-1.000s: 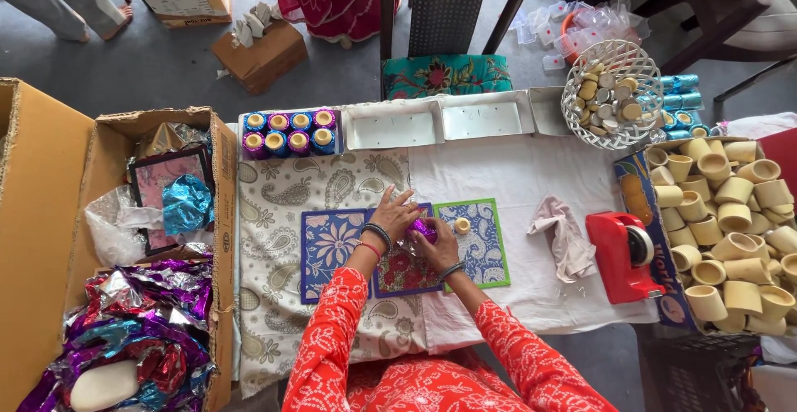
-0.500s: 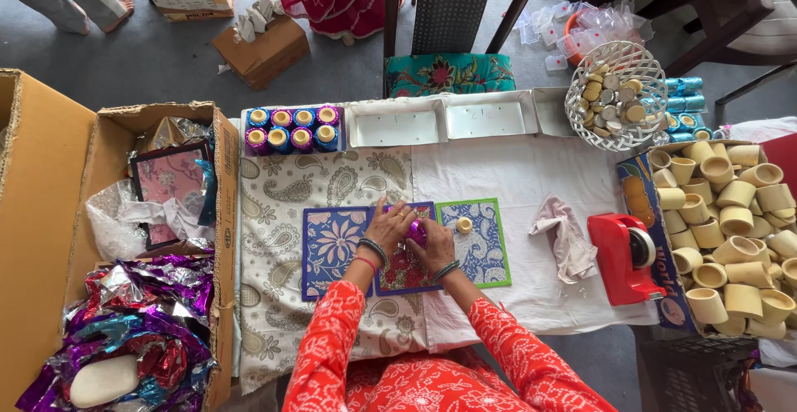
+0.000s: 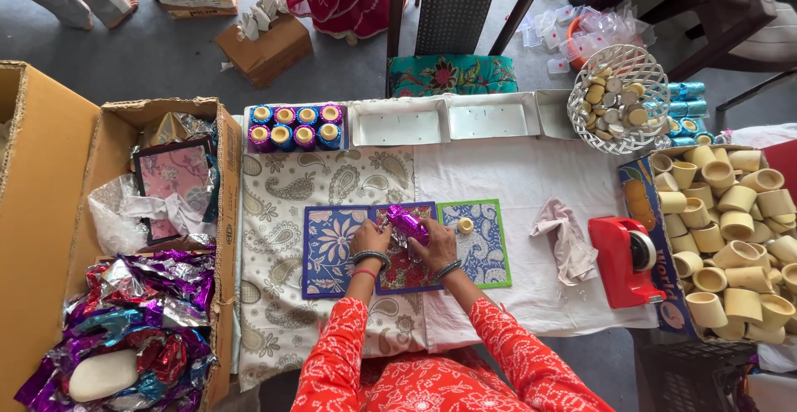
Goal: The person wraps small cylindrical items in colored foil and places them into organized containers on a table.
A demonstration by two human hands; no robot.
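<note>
Hands meet at the middle of the table: the left hand [image 3: 370, 238] and the right hand [image 3: 433, 250] are both closed around a small object wrapped in purple foil [image 3: 406, 221], fingers pinching the shiny wrap from either side. The bundle sits just above the red patterned mat [image 3: 407, 273], between the blue mat [image 3: 326, 250] and the green-edged mat [image 3: 486, 246].

Compared with a second ago, the purple foil has grown tighter and more compact between the fingers, and both hands have drawn closer together over it (the wrists barely shifted). From that, the wrapping looks well along, with the foil now gathered round the piece rather than lying loose.

A small yellow cup [image 3: 466, 225] stands bare on the green-edged mat, just beside the right hand, in the same spot as before. At the back edge, the tray of finished foil-wrapped cups [image 3: 295, 126] is unchanged, as is the white wire basket [image 3: 618, 97] of small pieces. The red tape dispenser [image 3: 623, 261] and the crumpled cloth [image 3: 564, 234] lie untouched to the right, and the box of plain cups [image 3: 730, 229] stands at the table's far right.
</note>
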